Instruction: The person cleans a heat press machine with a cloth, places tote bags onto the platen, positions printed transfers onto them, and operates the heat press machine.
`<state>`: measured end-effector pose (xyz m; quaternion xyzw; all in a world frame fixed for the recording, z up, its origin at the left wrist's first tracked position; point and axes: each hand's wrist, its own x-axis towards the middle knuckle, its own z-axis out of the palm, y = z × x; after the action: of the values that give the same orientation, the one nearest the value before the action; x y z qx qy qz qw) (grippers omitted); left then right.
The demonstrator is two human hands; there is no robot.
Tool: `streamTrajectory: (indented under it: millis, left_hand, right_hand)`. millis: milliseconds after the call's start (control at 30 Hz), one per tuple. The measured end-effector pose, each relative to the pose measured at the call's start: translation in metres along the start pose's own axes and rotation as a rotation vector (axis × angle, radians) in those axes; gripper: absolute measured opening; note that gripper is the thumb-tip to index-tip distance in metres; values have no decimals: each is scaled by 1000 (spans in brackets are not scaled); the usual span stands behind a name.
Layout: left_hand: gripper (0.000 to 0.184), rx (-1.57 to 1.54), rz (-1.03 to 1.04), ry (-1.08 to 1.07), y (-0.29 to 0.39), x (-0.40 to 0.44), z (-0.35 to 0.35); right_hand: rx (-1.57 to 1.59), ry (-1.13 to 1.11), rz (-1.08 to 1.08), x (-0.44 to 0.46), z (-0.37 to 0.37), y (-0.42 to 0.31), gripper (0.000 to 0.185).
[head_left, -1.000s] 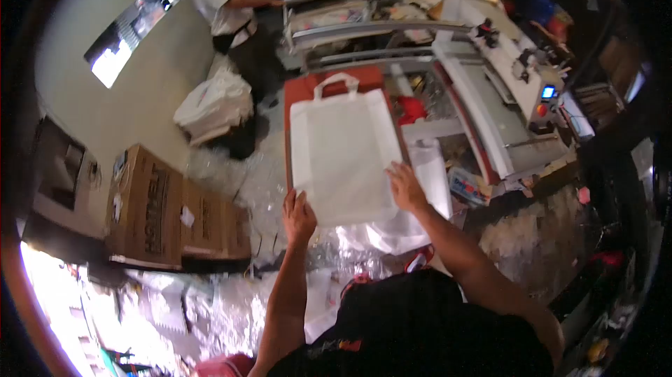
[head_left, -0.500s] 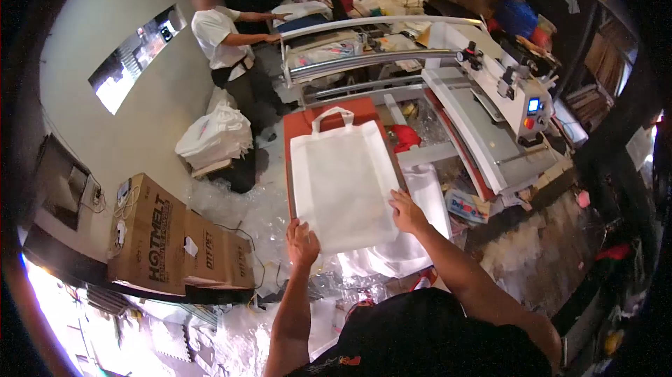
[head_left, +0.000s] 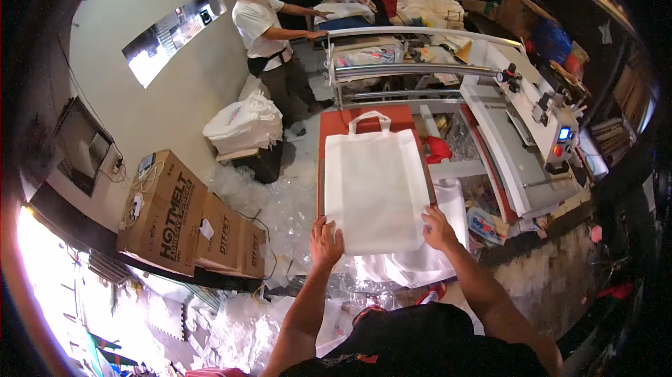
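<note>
A white bag (head_left: 376,191) with its handle loop at the far end lies flat on the red pad (head_left: 336,119) of a press machine. My left hand (head_left: 327,242) rests at the bag's near left corner, fingers apart. At the near right edge is my right hand (head_left: 438,228), its fingers spread and touching the bag's side. Neither hand is wrapped round anything. Below the bag's near edge hangs shiny white cloth (head_left: 420,265).
The press (head_left: 525,132) with its lit control panel stands at right. A person (head_left: 262,27) stands at the far left, a hand on the frame's bar. White bags (head_left: 245,121) are stacked at left, above cardboard boxes (head_left: 168,216). Plastic sheeting (head_left: 287,198) covers the floor.
The view has shifted, so the bag and press appear further right. My hands stay at the bag's near corners. The other person's hands remain by the frame and the far pile.
</note>
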<state>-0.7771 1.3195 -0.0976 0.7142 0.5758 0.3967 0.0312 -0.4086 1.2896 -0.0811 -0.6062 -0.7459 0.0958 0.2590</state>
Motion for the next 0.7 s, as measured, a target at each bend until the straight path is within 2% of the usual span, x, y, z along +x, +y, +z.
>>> streamTrajectory:
  millis: [367, 700]
  left_hand:
    - [32, 42, -16, -20, 7, 1, -5]
    - [30, 40, -15, -7, 6, 0, -1]
  right_hand:
    - [4, 42, 18, 3, 6, 1, 32]
    - [-60, -42, 35, 8, 4, 6, 33]
